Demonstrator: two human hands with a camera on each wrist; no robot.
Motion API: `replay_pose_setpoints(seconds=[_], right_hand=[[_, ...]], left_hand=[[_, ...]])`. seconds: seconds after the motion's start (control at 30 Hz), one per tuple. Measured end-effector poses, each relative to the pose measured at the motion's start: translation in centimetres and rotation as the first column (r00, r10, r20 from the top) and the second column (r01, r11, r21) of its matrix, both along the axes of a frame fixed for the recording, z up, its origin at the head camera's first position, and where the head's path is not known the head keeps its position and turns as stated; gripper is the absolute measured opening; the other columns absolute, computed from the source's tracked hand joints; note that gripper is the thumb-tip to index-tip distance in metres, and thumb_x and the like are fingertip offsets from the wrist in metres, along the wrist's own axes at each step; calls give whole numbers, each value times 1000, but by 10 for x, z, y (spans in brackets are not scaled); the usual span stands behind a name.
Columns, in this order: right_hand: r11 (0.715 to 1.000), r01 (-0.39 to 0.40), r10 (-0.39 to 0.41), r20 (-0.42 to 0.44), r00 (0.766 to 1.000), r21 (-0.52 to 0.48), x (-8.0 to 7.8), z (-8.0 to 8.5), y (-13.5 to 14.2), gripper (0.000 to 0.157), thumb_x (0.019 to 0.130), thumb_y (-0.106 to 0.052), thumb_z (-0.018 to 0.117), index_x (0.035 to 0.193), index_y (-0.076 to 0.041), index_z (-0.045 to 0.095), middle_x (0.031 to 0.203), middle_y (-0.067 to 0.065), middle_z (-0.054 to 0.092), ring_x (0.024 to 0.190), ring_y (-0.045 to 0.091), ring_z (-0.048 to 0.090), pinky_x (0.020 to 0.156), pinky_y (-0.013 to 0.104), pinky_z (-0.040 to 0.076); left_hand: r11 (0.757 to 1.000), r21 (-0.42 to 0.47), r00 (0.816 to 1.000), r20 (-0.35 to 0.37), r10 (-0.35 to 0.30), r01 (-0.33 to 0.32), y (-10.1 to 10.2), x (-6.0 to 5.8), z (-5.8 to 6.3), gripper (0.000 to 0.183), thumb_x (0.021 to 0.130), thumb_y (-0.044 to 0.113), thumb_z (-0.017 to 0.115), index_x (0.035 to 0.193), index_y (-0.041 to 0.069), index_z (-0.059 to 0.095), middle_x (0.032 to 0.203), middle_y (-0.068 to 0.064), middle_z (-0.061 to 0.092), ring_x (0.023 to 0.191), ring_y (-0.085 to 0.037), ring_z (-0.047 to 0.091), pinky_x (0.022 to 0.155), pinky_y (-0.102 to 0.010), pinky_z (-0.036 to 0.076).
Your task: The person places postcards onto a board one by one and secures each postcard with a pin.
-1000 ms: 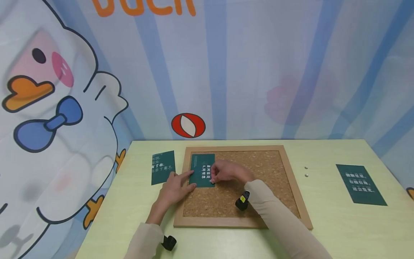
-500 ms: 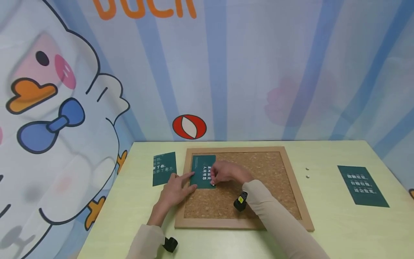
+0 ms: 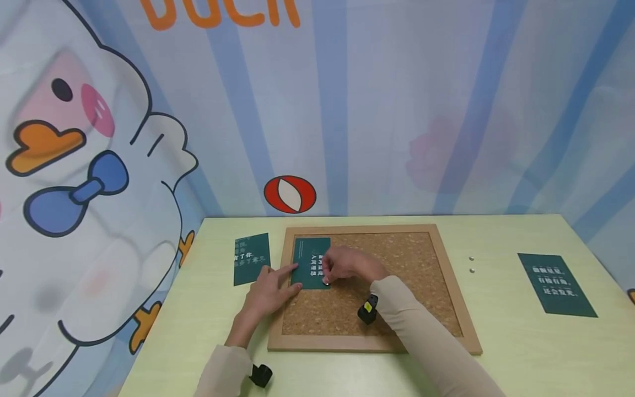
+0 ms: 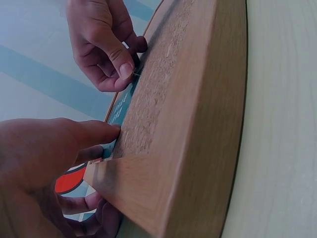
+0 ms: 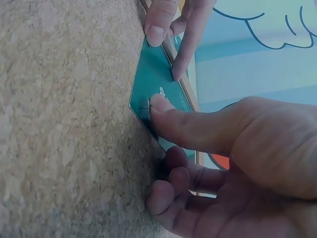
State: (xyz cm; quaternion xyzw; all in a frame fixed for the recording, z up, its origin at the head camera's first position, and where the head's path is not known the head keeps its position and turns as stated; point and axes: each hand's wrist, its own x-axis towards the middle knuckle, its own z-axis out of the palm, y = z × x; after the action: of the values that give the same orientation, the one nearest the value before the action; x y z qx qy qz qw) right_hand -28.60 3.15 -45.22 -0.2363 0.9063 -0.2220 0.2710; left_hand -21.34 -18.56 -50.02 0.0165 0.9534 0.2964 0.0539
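Observation:
A dark green card with white lettering lies at the left end of a wood-framed cork board. My right hand pinches a small silver thumbtack at the card's near right corner. In the right wrist view, the tack's short point shows beside the thumb, close to the card; whether it pierces the card I cannot tell. With extended index finger and thumb, my left hand presses on the card's left side. Its other fingers hang past the frame's edge in the left wrist view.
Another green card lies on the table left of the board, and one more card at the right. Two silver thumbtacks, a far one and a near one, sit right of the frame. A cartoon-printed curtain hangs behind.
The head view has shifted slightly. Both hands stay at the same spots on the card, and the right hand still pinches the thumbtack at its corner.

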Motion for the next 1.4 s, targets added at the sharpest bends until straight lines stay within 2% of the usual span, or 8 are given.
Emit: replay_pose_setpoints(seconds=[0.33,0.57,0.77,1.0,1.4], right_hand=[[1000,11,-12,-52,999,-9,3,-1,1,22,95,-17,78,79,-11,64,76,-1,56,68,15,50,63,30,39],[999,-23,20,-98,995,-29,8,-6,4,22,95,-18,78,80,-12,64,76,-2,56,70,14,50,64,29,39],[994,-16,7,-76,997,-113,11,-9,8,17,96,-15,77,85,-9,65,78,-1,57,70,14,51,63,28,40],[983,-30,13,-98,995,-181,10,-15,12,18,95,-11,78,84,-9,64,77,0,58,69,13,51,62,26,40],[968,-69,42,-115,992,-241,9,-16,16,16,95,-9,77,84,-8,66,75,-1,58,67,12,49,63,26,41]], left_hand=[[1000,0,1000,0,-1,1,2,0,0,58,96,42,74,149,24,60,109,-14,47,88,-26,49,62,-36,39],[1000,7,1000,-3,-7,7,1,2,-2,58,96,42,74,149,24,60,108,-14,47,85,-26,49,61,-36,38],[1000,14,1000,-8,-12,12,1,4,-2,57,96,42,74,148,23,61,107,-13,47,84,-25,48,60,-35,37],[1000,2,1000,-9,-14,14,1,2,-1,58,96,42,74,148,23,60,109,-14,49,85,-26,49,61,-36,39],[1000,17,1000,6,-1,0,-1,2,2,59,95,43,75,148,23,61,109,-14,49,85,-26,49,62,-36,39]])
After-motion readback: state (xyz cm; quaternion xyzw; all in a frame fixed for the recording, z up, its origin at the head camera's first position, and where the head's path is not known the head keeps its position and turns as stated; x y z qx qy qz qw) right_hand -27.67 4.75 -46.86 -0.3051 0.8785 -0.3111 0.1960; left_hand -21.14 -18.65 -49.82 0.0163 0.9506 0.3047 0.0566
